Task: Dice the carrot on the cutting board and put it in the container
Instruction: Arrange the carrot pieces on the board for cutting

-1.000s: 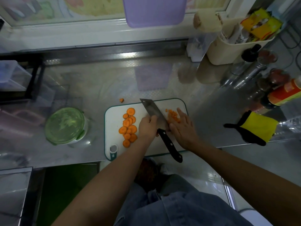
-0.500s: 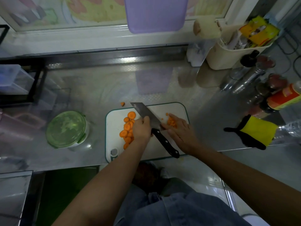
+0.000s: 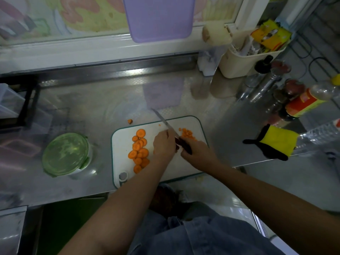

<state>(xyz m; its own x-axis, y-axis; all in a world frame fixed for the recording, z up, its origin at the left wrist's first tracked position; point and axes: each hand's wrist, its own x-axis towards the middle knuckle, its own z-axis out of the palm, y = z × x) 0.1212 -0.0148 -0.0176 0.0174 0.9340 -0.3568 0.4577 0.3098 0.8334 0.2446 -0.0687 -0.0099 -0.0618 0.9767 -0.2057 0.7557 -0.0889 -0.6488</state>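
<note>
Right hand (image 3: 199, 153) clamps the steel black-handled knife (image 3: 163, 122), blade toward upper left; orange carrot rounds (image 3: 139, 150) lie just left of left hand (image 3: 163, 146), its fingers curled, hold unclear

Home kitchen: steel counter (image 3: 82, 111), cutting board (image 3: 123, 142), sauce bottles (image 3: 303, 103).

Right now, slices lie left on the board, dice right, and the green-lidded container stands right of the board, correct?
No: the head view shows the green-lidded container left of the cutting board. The carrot slices and diced pile lie as stated.
</note>
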